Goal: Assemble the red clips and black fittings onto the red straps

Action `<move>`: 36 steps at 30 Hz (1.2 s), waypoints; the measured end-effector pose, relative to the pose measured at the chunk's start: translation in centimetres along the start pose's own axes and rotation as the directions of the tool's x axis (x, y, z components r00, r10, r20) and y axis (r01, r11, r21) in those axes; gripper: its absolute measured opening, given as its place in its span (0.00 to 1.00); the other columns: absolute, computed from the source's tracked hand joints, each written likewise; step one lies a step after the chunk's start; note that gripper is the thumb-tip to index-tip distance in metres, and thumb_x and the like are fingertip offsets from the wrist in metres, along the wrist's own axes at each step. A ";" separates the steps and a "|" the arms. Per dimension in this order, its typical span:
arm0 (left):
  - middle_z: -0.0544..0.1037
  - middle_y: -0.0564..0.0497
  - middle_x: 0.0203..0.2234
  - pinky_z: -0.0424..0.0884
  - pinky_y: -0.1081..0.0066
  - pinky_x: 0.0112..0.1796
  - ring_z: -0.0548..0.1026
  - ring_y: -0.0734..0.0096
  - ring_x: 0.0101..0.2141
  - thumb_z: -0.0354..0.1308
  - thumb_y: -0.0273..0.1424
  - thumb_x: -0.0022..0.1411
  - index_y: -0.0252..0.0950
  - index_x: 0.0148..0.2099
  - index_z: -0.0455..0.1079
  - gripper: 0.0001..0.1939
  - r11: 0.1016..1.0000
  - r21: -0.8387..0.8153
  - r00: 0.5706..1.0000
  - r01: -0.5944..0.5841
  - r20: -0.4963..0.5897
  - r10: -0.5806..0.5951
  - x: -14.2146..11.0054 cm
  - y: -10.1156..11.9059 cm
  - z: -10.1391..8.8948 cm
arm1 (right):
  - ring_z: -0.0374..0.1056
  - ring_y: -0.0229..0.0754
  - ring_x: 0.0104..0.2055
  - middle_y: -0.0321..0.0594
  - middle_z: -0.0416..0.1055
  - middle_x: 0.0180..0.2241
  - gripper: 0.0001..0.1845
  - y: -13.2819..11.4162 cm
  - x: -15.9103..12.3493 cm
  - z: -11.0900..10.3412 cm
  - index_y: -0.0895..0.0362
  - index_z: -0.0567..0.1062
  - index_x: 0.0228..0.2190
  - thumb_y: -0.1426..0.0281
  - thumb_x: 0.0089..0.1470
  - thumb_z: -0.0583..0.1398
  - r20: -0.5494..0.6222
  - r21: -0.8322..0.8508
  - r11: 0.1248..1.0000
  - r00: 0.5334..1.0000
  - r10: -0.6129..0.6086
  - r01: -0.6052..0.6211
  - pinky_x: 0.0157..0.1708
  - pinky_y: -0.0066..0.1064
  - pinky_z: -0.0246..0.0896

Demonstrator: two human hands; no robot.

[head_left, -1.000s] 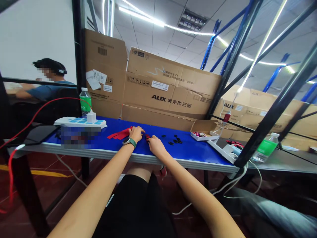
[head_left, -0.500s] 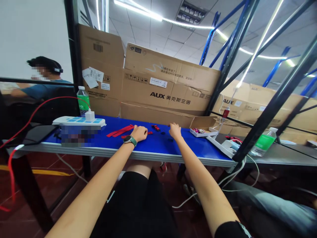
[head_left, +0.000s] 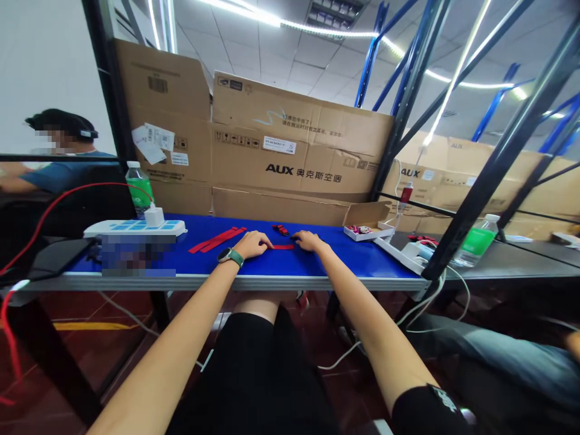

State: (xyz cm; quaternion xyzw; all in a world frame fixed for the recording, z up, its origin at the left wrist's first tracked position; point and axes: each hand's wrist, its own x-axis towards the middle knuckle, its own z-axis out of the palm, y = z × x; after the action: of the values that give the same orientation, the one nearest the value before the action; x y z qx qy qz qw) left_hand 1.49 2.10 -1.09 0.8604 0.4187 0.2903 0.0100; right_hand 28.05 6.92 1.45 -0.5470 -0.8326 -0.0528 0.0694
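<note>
My left hand [head_left: 254,244], a watch [head_left: 230,257] on its wrist, rests on the blue tabletop with curled fingers. Its fingertips press the left end of a short red strap [head_left: 284,246] that lies flat between my hands. Just beyond the strap's other end is my right hand [head_left: 309,241], low on the table with its fingers bent inward; whatever is under them is hidden. A red strap piece with black parts [head_left: 281,230] lies behind the gap between my hands. Longer red straps [head_left: 217,239] lie side by side left of my left hand.
A white power strip [head_left: 104,228] and a bottle [head_left: 138,187] stand at the left. To the right is a small open box [head_left: 367,230] with small items, near a slanted black post [head_left: 466,223]. Cardboard [head_left: 299,145] walls the back. A person [head_left: 67,157] sits at far left.
My right hand has moved left and down, covering the small black pieces seen there before. More of the short red strap shows beside my left hand. The view has shifted slightly.
</note>
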 end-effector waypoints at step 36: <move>0.83 0.53 0.39 0.70 0.70 0.47 0.78 0.66 0.41 0.53 0.24 0.55 0.44 0.38 0.83 0.18 1.000 -0.014 1.000 0.003 -0.026 -0.003 0.0 1.2 0.2 | 0.75 0.49 0.49 0.58 0.77 0.45 0.18 -3.3 1.0 -0.3 0.63 0.79 0.44 0.70 0.68 0.51 -0.207 -0.030 0.995 0.975 0.083 -0.091 0.50 0.33 0.65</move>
State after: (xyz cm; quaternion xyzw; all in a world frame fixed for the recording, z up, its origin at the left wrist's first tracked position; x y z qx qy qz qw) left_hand 2.41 1.37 -0.95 0.8559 0.4181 0.3042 0.0108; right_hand 24.62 6.40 1.88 -0.5757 -0.7951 -0.1224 0.1466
